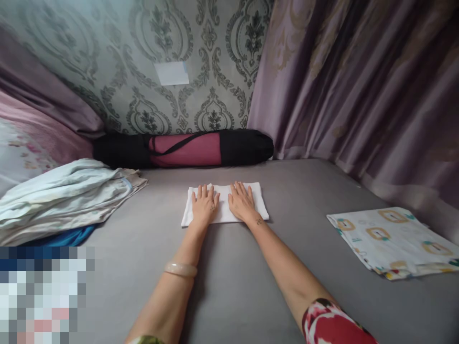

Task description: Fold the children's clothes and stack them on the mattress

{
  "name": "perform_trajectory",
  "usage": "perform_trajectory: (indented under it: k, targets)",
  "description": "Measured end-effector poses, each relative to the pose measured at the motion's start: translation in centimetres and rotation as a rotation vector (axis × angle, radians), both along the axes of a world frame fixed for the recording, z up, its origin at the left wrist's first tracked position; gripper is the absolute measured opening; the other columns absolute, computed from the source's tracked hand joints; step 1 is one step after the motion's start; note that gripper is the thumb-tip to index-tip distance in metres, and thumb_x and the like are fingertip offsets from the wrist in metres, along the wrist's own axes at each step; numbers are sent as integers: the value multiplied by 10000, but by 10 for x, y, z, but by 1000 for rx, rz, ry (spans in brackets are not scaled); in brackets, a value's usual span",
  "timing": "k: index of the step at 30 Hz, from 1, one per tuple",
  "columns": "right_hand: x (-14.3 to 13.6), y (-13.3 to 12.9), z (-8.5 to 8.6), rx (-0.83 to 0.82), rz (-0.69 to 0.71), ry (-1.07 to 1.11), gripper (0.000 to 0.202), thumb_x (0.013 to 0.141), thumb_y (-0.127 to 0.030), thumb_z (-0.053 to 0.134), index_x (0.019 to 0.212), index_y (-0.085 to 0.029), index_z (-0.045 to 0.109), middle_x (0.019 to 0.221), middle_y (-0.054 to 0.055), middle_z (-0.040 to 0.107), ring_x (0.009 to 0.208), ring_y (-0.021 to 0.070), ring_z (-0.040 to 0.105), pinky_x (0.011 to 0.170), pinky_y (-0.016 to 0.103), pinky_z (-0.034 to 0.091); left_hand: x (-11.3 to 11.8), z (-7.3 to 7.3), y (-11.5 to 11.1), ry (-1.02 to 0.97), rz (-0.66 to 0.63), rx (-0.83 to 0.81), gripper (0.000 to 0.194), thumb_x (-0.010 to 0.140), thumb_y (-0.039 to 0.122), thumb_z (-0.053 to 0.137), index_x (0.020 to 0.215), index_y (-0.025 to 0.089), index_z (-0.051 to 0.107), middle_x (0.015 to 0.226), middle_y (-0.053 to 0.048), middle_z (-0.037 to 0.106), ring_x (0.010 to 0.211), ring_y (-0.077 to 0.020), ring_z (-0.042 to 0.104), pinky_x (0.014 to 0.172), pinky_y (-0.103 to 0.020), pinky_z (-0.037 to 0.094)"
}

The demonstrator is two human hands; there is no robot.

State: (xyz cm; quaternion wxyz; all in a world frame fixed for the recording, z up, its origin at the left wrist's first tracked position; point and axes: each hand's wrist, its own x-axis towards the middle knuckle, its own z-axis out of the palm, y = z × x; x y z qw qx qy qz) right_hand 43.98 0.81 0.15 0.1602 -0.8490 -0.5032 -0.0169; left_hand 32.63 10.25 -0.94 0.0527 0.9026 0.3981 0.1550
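Note:
A folded white cloth (224, 210) lies flat on the grey bed sheet (229, 267) in front of me. My left hand (204, 204) rests palm down on its left half, fingers spread and pointing away from me. On the right half my right hand (242, 201) lies in the same way, also spread flat. A strip of the cloth shows between the two hands, and its edges stick out around them. Neither hand grips anything.
A printed folded cloth (390, 236) lies at the right. Rumpled pale fabric (68, 196) is heaped at the left, with blue cloth (68, 237) under it. Against the patterned wall lies a long black and maroon bag (190, 149). Purple curtains (333, 81) hang at the right.

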Motion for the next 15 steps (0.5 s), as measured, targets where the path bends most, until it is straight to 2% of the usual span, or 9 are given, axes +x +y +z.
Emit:
perform_trajectory:
  k: [6, 11, 15]
  targets:
    - [4, 0, -11, -44, -26, 17, 563, 979, -336, 260, 1486, -106, 345, 1572, 98, 278, 1457, 234, 179, 1166, 467, 101, -2, -7, 3, 82, -9, -80, 567, 985, 446, 256, 1441, 149, 411, 1529, -188, 340, 1426, -358, 273, 1123, -586, 209]
    - [6, -2, -3, -40, -16, 52, 559, 982, -324, 253, 1480, -91, 353, 1571, 113, 277, 1456, 245, 186, 1165, 463, 108, -3, -2, 3, 44, 14, -47, 542, 980, 444, 283, 1402, 154, 457, 1501, -190, 389, 1415, -338, 307, 1123, -566, 236]
    - [13, -5, -1, -4, -102, 39, 580, 986, -321, 250, 1480, -25, 321, 1569, 157, 263, 1460, 262, 169, 1171, 456, 58, -8, 4, 3, 45, 106, 1, 554, 986, 424, 256, 1395, 111, 460, 1501, -203, 383, 1426, -331, 286, 1144, -545, 208]
